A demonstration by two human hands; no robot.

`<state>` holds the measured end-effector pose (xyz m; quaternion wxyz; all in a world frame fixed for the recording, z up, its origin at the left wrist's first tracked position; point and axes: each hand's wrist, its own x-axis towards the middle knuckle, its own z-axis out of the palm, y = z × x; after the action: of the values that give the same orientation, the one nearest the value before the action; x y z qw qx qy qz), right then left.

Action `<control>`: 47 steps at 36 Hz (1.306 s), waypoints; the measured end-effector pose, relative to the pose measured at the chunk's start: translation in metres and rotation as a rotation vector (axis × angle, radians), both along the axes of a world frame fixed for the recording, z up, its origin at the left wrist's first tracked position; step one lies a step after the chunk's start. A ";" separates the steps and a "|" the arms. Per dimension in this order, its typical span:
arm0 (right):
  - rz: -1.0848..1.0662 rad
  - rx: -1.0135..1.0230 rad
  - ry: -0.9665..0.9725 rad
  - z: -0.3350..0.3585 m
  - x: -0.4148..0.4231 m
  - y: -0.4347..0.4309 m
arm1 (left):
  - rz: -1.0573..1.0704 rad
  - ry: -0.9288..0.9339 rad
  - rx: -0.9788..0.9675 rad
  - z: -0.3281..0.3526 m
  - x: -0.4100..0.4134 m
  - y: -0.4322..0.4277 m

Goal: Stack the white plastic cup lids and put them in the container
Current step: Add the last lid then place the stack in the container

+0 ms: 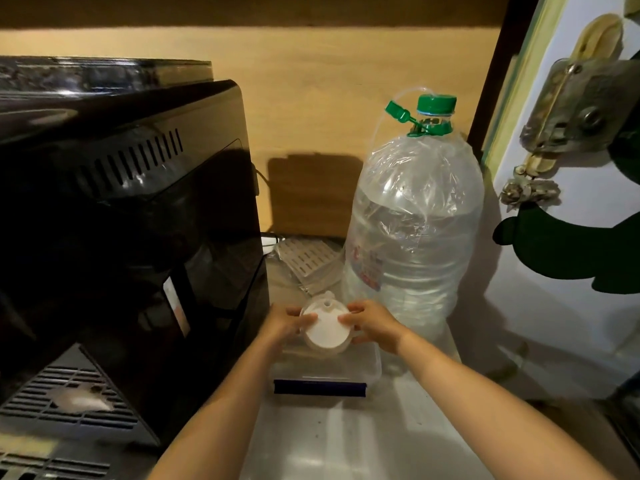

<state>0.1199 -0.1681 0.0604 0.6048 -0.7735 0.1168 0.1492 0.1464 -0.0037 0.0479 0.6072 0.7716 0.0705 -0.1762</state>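
A stack of white plastic cup lids is held between both hands, just above the far end of a clear plastic container with a dark blue clip on its near side. My left hand grips the stack's left edge. My right hand grips its right edge. The top lid faces me, round, with a small raised spout at its far side. How many lids are in the stack is hard to tell.
A large black appliance stands close on the left. A big clear water bottle with a green cap stands behind right. Flat slotted packets lie behind the container. A white wall with decorations closes the right.
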 end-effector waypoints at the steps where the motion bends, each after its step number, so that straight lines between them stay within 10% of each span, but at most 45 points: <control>1: 0.002 -0.017 0.014 -0.004 0.003 0.000 | -0.009 0.012 0.026 -0.003 0.002 0.001; 24: 0.041 -0.365 0.197 -0.073 0.024 0.012 | -0.006 0.070 0.326 -0.071 0.020 -0.011; 47: 0.157 -0.669 -0.046 -0.076 0.012 0.022 | -0.033 -0.061 0.472 -0.075 0.017 -0.013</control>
<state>0.1321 -0.1460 -0.0153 0.3069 -0.9387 0.0858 0.1314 0.1633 -0.0172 -0.0269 0.4087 0.8982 0.0789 -0.1415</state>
